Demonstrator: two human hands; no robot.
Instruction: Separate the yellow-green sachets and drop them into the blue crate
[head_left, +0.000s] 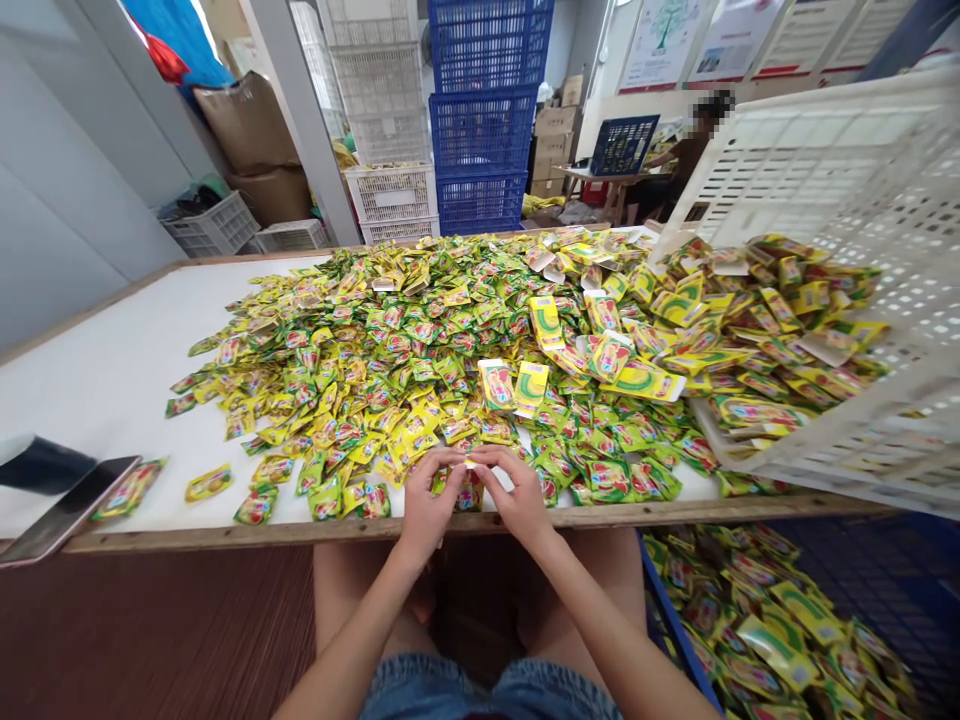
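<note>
My left hand [427, 503] and my right hand [519, 497] meet at the table's near edge. Thumbs and fingertips of both pinch the top of a small printed carton [470, 492], where a bit of white shows. My fingers cover much of it. Just beyond them spreads a wide heap of small green and yellow packets [420, 345]. Two flattened-looking yellow and red cartons [514, 386] lie on the heap in front of my hands, and more open cartons [600, 350] are to their right.
A white crate [817, 450] lies tipped on the right, cartons spilling from it. Below it stands a blue crate [679, 640] of filled cartons. A phone [71, 510] and a dark cup [45, 465] are at the left. Behind are stacked blue crates [484, 130] and a seated person [686, 160].
</note>
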